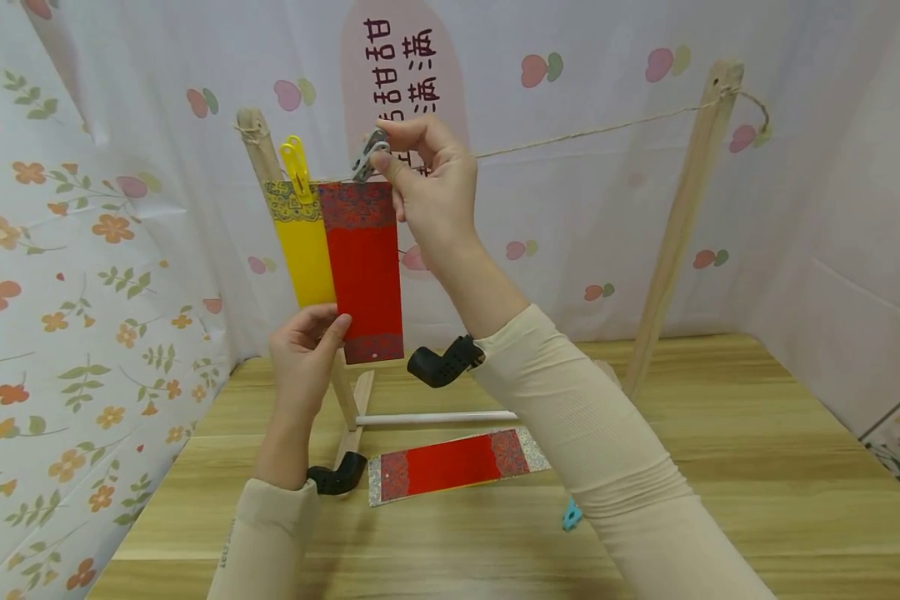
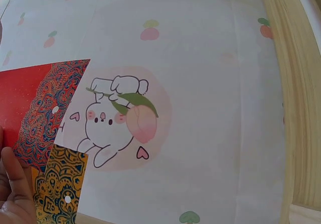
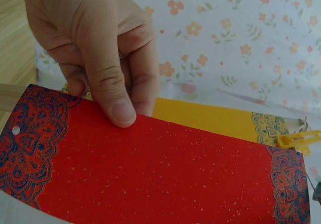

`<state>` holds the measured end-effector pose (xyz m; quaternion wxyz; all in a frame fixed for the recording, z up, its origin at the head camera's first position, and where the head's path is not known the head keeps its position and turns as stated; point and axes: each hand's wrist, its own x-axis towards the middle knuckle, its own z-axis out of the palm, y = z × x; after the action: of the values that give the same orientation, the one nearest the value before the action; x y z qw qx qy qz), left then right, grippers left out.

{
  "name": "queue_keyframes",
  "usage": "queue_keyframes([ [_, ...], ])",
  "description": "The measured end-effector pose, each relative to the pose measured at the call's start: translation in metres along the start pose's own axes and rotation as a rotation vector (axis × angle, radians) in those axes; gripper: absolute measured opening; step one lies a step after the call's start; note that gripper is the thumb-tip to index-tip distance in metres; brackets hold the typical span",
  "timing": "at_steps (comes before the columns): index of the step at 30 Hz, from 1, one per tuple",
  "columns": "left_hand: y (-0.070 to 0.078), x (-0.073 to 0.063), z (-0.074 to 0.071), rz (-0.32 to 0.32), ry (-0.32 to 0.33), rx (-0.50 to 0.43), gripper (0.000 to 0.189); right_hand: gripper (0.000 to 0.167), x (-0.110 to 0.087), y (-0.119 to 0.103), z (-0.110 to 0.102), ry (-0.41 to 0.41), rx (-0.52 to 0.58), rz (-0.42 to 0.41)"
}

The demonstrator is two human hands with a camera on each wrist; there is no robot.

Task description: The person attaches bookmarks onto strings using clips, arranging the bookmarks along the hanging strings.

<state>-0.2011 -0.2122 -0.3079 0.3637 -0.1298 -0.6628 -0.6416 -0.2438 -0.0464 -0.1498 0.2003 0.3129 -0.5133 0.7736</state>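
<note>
My left hand [image 1: 305, 346] pinches the left edge of a red card [image 1: 367, 283] with patterned ends, its thumb on the front face, as the right wrist view also shows. The card hangs upright, its top edge close under the twine [image 1: 592, 132]. Up at that edge, my right hand [image 1: 438, 175] pinches a grey clothespin [image 1: 370, 154] between thumb and fingers, its jaws pointing down at the twine. Partly behind the red card is a yellow card [image 1: 303, 258], held on the twine by a yellow clothespin [image 1: 296, 171].
Wooden posts, left [image 1: 255, 142] and right [image 1: 682, 208], carry the twine. A white rod [image 1: 435, 418] runs low between them. On the table [image 1: 780, 467] lies another red card [image 1: 450, 465] over a silvery one, and a turquoise clothespin [image 1: 572, 515] is half hidden by my right sleeve.
</note>
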Motion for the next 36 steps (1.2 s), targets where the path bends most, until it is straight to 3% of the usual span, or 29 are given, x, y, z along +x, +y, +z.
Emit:
queue_keyframes([
  [6, -0.004, -0.002, 0.002, 0.001, -0.010, 0.012, 0.020, 0.026, 0.003, 0.006, 0.001, 0.020, -0.006, 0.017],
  [11, -0.006, -0.002, 0.003, 0.033, -0.006, 0.024, 0.020, 0.028, 0.004, 0.010, -0.001, -0.010, -0.017, 0.027],
  [25, -0.004, -0.001, 0.005, 0.044, 0.002, 0.079, 0.017, 0.023, 0.010, 0.005, -0.001, -0.038, -0.086, 0.081],
  [36, -0.003, 0.001, 0.008, 0.049, 0.041, 0.016, 0.008, 0.025, 0.011, 0.005, -0.001, -0.091, -0.109, 0.106],
])
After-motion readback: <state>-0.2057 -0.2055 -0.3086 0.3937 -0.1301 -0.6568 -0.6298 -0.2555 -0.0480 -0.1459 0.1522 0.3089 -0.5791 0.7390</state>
